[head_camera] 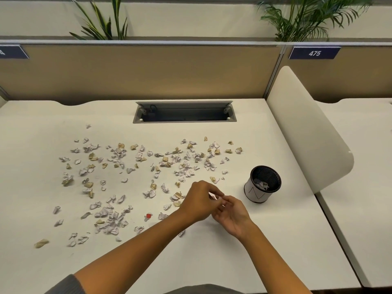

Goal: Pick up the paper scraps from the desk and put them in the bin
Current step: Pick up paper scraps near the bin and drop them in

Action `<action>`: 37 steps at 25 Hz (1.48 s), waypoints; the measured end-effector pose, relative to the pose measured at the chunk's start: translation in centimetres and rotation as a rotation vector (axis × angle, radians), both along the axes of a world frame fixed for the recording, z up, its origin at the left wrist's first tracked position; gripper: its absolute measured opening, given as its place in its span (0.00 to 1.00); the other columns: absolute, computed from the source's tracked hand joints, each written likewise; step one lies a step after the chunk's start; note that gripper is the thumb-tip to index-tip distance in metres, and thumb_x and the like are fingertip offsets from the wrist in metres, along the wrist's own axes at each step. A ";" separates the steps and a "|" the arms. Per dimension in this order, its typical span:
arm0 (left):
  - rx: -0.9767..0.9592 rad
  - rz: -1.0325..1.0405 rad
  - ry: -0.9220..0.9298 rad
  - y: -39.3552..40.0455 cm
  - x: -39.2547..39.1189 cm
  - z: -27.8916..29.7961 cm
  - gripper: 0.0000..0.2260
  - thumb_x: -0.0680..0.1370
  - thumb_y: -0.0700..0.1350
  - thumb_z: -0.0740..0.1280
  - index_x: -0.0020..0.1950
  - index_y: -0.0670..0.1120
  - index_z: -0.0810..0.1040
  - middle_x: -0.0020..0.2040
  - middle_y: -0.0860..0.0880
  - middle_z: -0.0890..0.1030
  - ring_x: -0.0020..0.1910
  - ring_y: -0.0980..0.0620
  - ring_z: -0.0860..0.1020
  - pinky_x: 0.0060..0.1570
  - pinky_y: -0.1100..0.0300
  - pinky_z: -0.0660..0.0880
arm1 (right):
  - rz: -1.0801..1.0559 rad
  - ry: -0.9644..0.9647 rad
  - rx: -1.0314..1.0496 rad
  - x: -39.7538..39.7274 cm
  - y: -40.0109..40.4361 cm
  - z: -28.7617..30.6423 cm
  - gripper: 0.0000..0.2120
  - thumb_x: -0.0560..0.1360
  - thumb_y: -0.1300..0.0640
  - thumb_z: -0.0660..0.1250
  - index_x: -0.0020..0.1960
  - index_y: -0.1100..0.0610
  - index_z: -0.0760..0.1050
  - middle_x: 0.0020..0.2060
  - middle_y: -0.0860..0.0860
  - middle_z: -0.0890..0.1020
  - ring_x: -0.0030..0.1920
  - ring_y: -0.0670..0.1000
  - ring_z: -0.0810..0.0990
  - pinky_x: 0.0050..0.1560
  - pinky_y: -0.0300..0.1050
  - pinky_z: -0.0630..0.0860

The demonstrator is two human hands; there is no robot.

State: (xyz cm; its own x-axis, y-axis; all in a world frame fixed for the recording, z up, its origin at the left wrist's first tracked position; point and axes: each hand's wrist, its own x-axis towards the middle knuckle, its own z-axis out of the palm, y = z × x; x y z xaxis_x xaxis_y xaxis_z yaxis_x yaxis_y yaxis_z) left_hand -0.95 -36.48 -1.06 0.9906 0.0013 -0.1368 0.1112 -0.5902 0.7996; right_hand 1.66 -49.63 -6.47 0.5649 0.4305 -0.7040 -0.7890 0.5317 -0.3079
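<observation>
A wide cream-white desk fills the view, backed at twelve o'clock by a tan fabric partition with a dark blue number plate reading 475. A grey recessed cable tray is set into the desk just below the partition. A curved white side divider rises at two o'clock. Dozens of small crumpled white and tan paper scraps lie scattered across the desk from nine o'clock to one o'clock, with one small red scrap near the centre. A small black mesh bin with a white paper band stands upright at three o'clock, holding a few white scraps inside. Two bare forearms reach in from six o'clock. The left hand and right hand meet just left of the bin, fingertips touching, both curled and pinching a small pale scrap between them.
</observation>
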 end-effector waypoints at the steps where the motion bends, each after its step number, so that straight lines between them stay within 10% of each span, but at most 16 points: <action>1: -0.006 0.016 0.005 0.1 0.0 0.0 0.06 0.72 0.47 0.73 0.48 0.51 0.86 0.34 0.59 0.82 0.32 0.63 0.81 0.36 0.70 0.76 | -0.008 -0.001 0.001 0.0 0.2 0.2 0.08 0.79 0.60 0.58 0.48 0.62 0.74 0.43 0.58 0.78 0.42 0.53 0.77 0.48 0.44 0.74; 8: 0.320 0.227 0.145 5.0 -0.6 -3.4 0.17 0.79 0.40 0.62 0.68 0.43 0.72 0.69 0.44 0.71 0.68 0.47 0.71 0.66 0.58 0.66 | -0.181 0.117 0.108 0.6 -0.5 0.5 0.10 0.81 0.64 0.54 0.50 0.64 0.73 0.40 0.58 0.75 0.37 0.49 0.72 0.25 0.35 0.74; 15: 0.400 0.054 0.183 5.2 -3.4 -6.8 0.24 0.75 0.40 0.62 0.72 0.42 0.67 0.71 0.45 0.66 0.71 0.46 0.65 0.69 0.57 0.64 | -0.224 0.131 0.087 0.5 -0.5 -0.2 0.09 0.81 0.65 0.55 0.50 0.65 0.73 0.41 0.57 0.75 0.40 0.50 0.73 0.28 0.33 0.76; 21: 0.656 -0.080 0.135 6.2 -3.3 -7.5 0.12 0.71 0.32 0.64 0.50 0.44 0.79 0.51 0.47 0.78 0.50 0.47 0.77 0.47 0.54 0.75 | -0.193 0.114 0.040 0.1 -0.1 -0.4 0.08 0.81 0.64 0.56 0.51 0.66 0.74 0.43 0.58 0.75 0.42 0.51 0.75 0.29 0.36 0.79; 33: 0.129 0.093 0.013 3.1 -0.1 -1.4 0.09 0.72 0.38 0.69 0.47 0.49 0.87 0.43 0.52 0.87 0.38 0.58 0.82 0.41 0.67 0.78 | -0.014 0.015 -0.062 -0.5 1.9 0.5 0.11 0.81 0.63 0.58 0.53 0.67 0.77 0.43 0.60 0.81 0.41 0.55 0.82 0.55 0.47 0.79; 37: 0.055 0.012 0.014 1.2 -0.3 -0.8 0.10 0.70 0.41 0.72 0.50 0.50 0.85 0.46 0.52 0.86 0.42 0.60 0.82 0.44 0.64 0.80 | -0.018 0.013 -0.059 -0.5 2.3 1.3 0.10 0.81 0.62 0.57 0.51 0.65 0.75 0.38 0.58 0.82 0.32 0.51 0.83 0.38 0.41 0.80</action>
State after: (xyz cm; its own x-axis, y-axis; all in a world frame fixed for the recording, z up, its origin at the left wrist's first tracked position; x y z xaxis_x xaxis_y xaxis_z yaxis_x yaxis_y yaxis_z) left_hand -1.24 -35.29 -1.90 0.9884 0.0207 -0.1503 0.1294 -0.6322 0.7639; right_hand 1.11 -47.28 -5.22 0.5629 0.3778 -0.7351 -0.7836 0.5267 -0.3294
